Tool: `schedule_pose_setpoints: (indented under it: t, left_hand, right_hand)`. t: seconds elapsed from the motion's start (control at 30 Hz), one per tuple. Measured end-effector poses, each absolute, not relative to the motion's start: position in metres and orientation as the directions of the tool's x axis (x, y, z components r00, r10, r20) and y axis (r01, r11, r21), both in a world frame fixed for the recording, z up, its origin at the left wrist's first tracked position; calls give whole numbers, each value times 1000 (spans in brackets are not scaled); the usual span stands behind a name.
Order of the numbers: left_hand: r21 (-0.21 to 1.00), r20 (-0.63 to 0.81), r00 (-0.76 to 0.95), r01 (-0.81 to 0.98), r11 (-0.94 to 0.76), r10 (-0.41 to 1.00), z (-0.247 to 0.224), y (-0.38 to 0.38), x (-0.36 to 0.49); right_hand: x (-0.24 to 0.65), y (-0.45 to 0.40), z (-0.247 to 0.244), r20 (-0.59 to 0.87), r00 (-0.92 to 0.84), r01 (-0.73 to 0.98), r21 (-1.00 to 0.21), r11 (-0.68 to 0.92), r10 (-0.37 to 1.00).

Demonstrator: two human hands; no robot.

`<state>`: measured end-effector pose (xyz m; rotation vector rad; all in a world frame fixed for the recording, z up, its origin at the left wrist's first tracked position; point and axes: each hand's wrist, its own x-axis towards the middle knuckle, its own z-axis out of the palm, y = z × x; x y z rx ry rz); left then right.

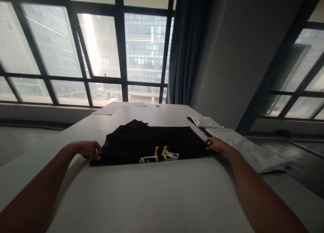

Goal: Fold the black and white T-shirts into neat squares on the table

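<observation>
A black T-shirt (167, 137) with a yellow and white print lies folded over on the white table (152, 196). At its left end, my left hand (89, 149) pinches the fabric near the front corner. My right hand (214, 144) grips the opposite end, its fingers closed on the cloth. The shirt stretches sideways between both hands, with a bunched part standing up at its back left. The print sits along the front fold and is only partly visible.
White folded cloths (243, 148) lie along the table's right side, with something dark beneath them. Sheets of paper (107, 108) rest at the far left. A small dark round spot (157, 106) shows near the far edge. Windows and a blue curtain (188, 51) stand beyond.
</observation>
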<state>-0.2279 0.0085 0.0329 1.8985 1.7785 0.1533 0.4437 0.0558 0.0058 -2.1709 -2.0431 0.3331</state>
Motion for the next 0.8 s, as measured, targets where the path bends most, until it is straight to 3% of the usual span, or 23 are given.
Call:
schedule_pose_setpoints:
  t: [0.07, 0.27, 0.43, 0.53, 0.6, 0.7, 0.8]
  left_hand:
    - [420, -312, 167, 907, -22, 935, 40, 4, -214]
    - [376, -23, 456, 829, -415, 890, 38, -1, -158]
    - [391, 21, 560, 758, -522, 828, 27, 2, -142]
    - [442, 75, 476, 772, -457, 876, 26, 8, -146]
    - [446, 134, 313, 828, -339, 940, 25, 13, -151]
    - [333, 178, 4, 941, -64, 984, 21, 20, -157]
    - [221, 187, -127, 972, 84, 974, 17, 21, -157]
  right_hand:
    - [437, 53, 10, -74, 65, 978, -192, -78, 995]
    - [390, 42, 11, 148, -152, 985, -63, 163, 977]
    - [369, 41, 7, 58, -164, 986, -32, 166, 985]
    - [372, 43, 6, 32, -146, 988, -36, 147, 989]
    - [376, 45, 6, 30, -151, 987, -44, 152, 988]
    - [379, 46, 6, 36, -159, 985, -59, 161, 987]
    - [380, 45, 6, 34, -164, 984, -68, 166, 986]
